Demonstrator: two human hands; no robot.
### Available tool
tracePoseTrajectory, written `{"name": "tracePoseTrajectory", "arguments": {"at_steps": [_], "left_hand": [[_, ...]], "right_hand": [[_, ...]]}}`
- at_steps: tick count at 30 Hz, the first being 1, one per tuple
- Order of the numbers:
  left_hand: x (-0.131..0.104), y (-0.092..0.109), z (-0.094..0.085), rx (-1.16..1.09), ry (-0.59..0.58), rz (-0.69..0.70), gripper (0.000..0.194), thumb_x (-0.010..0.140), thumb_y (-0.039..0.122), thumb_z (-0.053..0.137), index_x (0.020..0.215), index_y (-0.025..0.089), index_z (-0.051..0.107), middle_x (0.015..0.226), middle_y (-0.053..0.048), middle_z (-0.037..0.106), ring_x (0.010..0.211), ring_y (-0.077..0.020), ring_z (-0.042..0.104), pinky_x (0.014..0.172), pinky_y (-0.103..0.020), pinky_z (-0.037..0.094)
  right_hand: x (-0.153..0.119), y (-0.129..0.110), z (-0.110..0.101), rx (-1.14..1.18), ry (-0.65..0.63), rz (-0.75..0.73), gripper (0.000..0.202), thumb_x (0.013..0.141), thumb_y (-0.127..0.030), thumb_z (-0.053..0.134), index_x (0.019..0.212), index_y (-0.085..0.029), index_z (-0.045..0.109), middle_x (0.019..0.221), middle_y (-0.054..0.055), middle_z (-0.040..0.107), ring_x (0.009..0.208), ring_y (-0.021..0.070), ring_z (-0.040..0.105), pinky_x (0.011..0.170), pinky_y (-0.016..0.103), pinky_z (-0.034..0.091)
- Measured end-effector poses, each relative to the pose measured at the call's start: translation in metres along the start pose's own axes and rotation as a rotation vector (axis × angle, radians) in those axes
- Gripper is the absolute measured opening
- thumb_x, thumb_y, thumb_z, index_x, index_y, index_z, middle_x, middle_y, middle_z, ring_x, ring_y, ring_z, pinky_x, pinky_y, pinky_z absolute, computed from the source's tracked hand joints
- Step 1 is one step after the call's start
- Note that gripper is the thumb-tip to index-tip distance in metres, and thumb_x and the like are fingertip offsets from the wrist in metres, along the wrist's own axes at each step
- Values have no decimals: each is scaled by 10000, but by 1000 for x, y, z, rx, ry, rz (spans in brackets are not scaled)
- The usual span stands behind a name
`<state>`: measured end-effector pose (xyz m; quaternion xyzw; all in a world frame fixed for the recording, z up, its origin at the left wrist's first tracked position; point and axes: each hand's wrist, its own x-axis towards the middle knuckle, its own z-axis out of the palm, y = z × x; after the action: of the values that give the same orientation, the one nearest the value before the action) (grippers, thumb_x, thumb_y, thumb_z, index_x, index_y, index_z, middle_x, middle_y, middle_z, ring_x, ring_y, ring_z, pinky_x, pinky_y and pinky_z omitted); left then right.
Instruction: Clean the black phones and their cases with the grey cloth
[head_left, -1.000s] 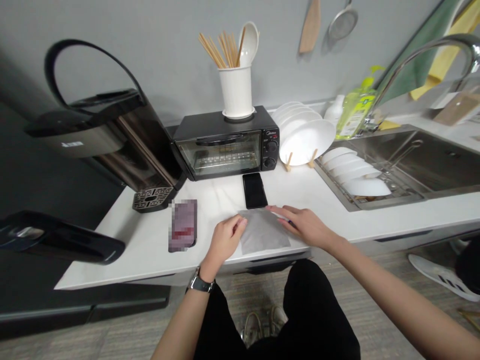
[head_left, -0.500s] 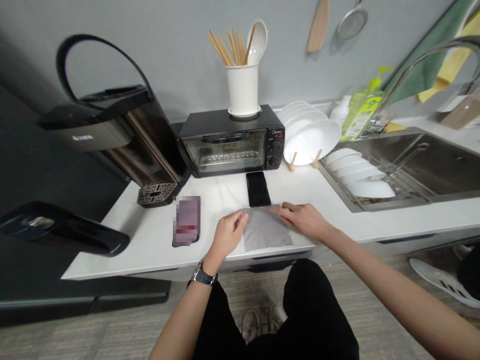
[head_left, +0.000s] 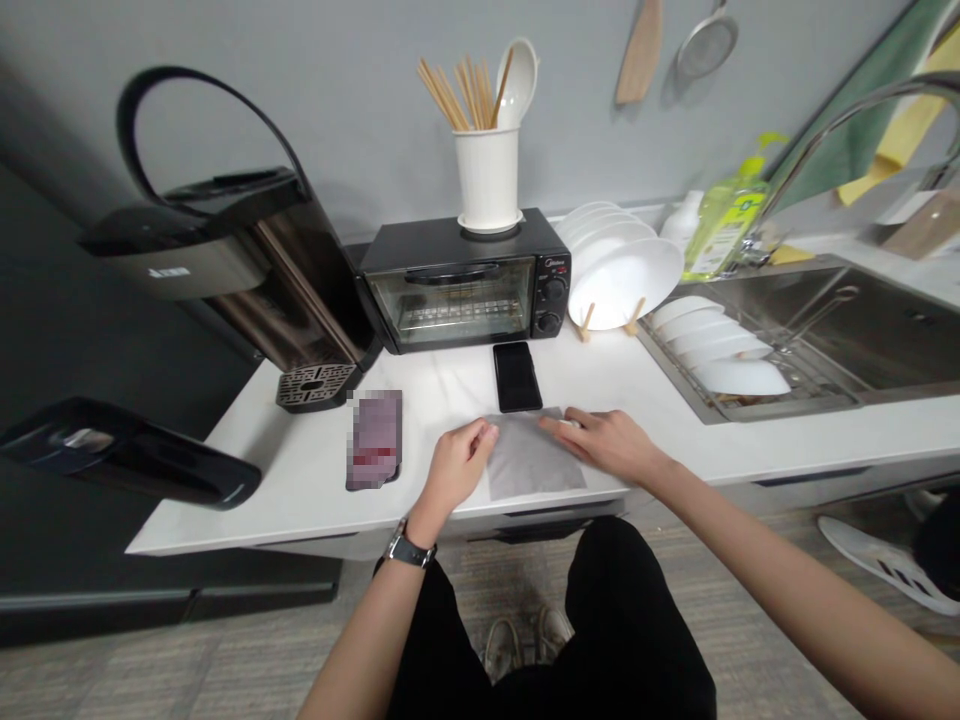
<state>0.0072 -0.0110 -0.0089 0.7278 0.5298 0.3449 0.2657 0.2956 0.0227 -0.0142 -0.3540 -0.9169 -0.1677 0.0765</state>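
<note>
A folded grey cloth [head_left: 529, 460] lies flat on the white counter near its front edge. My left hand [head_left: 459, 465] is at the cloth's left edge, with thumb and fingers closed on its upper left corner. Across the cloth's upper right part rests my right hand [head_left: 611, 442], one finger stretched out over the fabric. A small white patch shows between its fingers; I cannot tell what it is. Just behind the cloth lies a black phone [head_left: 517, 377].
A toaster oven [head_left: 465, 285] carries a white utensil holder [head_left: 487, 178]. Left are a drinks machine [head_left: 277, 270], a dark bottle [head_left: 135, 455] and a blurred-out phone-shaped object [head_left: 375, 435]. Right stand plates [head_left: 626, 280], a soap bottle [head_left: 724, 225] and a sink [head_left: 885, 330]. Another person's shoe [head_left: 885, 560] shows.
My right hand's fingers have shifted slightly over the cloth's upper right part, and a white patch now shows between them. My left hand stays at the left edge.
</note>
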Motion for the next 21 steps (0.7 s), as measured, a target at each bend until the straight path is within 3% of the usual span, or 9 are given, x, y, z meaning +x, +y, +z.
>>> {"name": "tracePoseTrajectory", "arguments": {"at_steps": [7, 11, 15, 18, 21], "left_hand": [[-2, 0, 0, 10, -6, 4, 423, 1058, 441, 419, 706, 215, 476, 622, 44, 489, 604, -128, 482, 653, -270, 345], [-7, 11, 4, 41, -63, 48, 384, 1052, 420, 469, 737, 207, 523, 630, 53, 479, 600, -119, 457, 634, -263, 324], [-9, 36, 12, 18, -216, 157, 292, 997, 362, 602, 758, 201, 561, 651, 60, 493, 611, -110, 446, 617, -254, 309], [-7, 50, 17, 37, -342, 239, 304, 975, 276, 624, 698, 192, 531, 644, 61, 477, 612, -103, 417, 611, -258, 292], [-1, 53, 16, 79, -357, 228, 316, 949, 369, 695, 711, 197, 578, 649, 58, 514, 609, -107, 433, 598, -260, 308]], "right_hand": [[1, -6, -7, 47, 3, -17, 361, 1127, -355, 377, 1385, -306, 624, 1010, 55, 742, 588, 140, 640, 523, 295, 242], [-11, -12, -25, 57, 54, -50, 459, 1115, -335, 417, 1573, -329, 449, 1026, 54, 739, 588, 141, 641, 517, 286, 277], [-21, -23, -39, 122, 71, -167, 579, 1107, -316, 452, 1658, -358, 279, 997, 28, 724, 610, 136, 645, 525, 269, 330], [-25, -32, -39, 203, 76, -194, 546, 1103, -299, 451, 1634, -354, 338, 976, 16, 717, 611, 134, 649, 549, 264, 374], [-23, -32, -31, 340, 79, -143, 433, 1110, -325, 425, 1539, -333, 483, 1007, 33, 732, 678, 145, 684, 592, 253, 422]]}}
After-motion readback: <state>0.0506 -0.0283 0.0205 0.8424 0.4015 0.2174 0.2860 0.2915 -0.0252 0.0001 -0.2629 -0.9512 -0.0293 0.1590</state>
